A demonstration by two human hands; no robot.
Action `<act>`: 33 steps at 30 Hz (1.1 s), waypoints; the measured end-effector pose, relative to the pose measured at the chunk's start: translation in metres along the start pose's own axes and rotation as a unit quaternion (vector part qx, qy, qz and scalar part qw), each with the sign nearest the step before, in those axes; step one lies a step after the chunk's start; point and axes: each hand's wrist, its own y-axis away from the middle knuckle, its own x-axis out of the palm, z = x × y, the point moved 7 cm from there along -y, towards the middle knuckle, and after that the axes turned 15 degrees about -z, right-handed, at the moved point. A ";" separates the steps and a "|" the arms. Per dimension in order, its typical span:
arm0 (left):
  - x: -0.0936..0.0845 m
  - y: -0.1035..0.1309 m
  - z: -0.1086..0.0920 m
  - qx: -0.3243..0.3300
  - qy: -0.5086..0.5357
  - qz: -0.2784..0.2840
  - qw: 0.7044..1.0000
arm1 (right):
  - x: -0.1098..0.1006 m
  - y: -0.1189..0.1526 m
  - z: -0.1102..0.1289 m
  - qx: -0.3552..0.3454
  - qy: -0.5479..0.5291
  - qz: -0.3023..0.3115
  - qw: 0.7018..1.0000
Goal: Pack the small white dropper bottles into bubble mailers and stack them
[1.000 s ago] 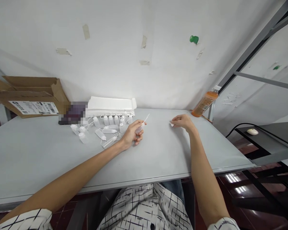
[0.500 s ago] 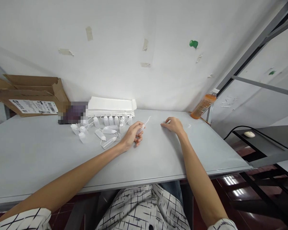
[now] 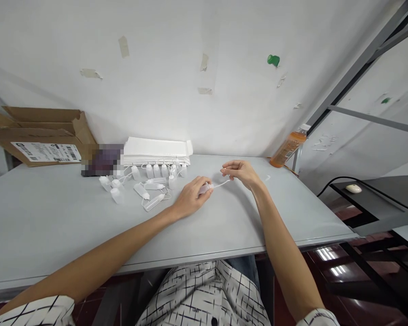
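Observation:
My left hand (image 3: 192,197) is closed round a small translucent plastic dropper bottle (image 3: 205,188), tilted on its side with its tip to the right. A thin white strap (image 3: 221,184) runs from the bottle's neck to below the fingers of my right hand (image 3: 240,172). Those right fingers are pinched together above the table; what lies between the tips is too small to make out, and whether they touch the strap I cannot tell. Left of my left hand, several similar bottles stand upright, such as one bottle (image 3: 116,196), and others lie flat, such as one bottle (image 3: 154,203).
Behind the bottles lies a stack of white sheets (image 3: 156,147). A blurred dark object (image 3: 104,160) and an open cardboard box (image 3: 47,136) are at the left. An orange drink bottle (image 3: 289,148) leans at the table's back right, by the metal frame (image 3: 336,86).
My left hand has turned palm down and moved slightly right, bringing the bottle from upright tilt to nearly level. My right hand has risen and come left to the strap's end.

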 end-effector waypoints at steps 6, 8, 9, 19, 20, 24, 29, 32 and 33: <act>0.002 0.002 0.001 0.018 0.006 0.000 1.000 | 0.025 0.016 0.013 -0.012 -0.030 0.090 0.995; 0.002 0.002 0.002 0.009 -0.004 0.004 1.000 | 0.031 0.020 0.014 -0.005 -0.033 0.112 0.993; 0.002 0.002 0.002 0.003 -0.010 0.006 1.000 | 0.034 0.022 0.015 -0.002 -0.035 0.123 0.992; -0.005 -0.002 0.003 -0.035 -0.012 -0.009 0.999 | 0.046 0.036 0.020 -0.020 0.020 0.209 0.977; -0.005 -0.002 0.003 -0.038 -0.010 -0.008 0.999 | 0.047 0.037 0.020 -0.020 0.021 0.211 0.977; -0.005 -0.002 0.004 -0.055 -0.004 -0.001 0.998 | 0.049 0.039 0.022 -0.026 0.001 0.207 0.978; -0.005 -0.002 0.006 -0.061 0.006 0.001 0.998 | 0.050 0.038 0.020 -0.028 -0.005 0.200 0.979; -0.005 -0.001 0.006 -0.057 0.015 0.005 0.998 | 0.050 0.038 0.020 -0.028 -0.007 0.199 0.980; -0.005 -0.001 0.006 -0.056 0.016 0.004 0.998 | 0.050 0.038 0.020 -0.026 -0.008 0.199 0.980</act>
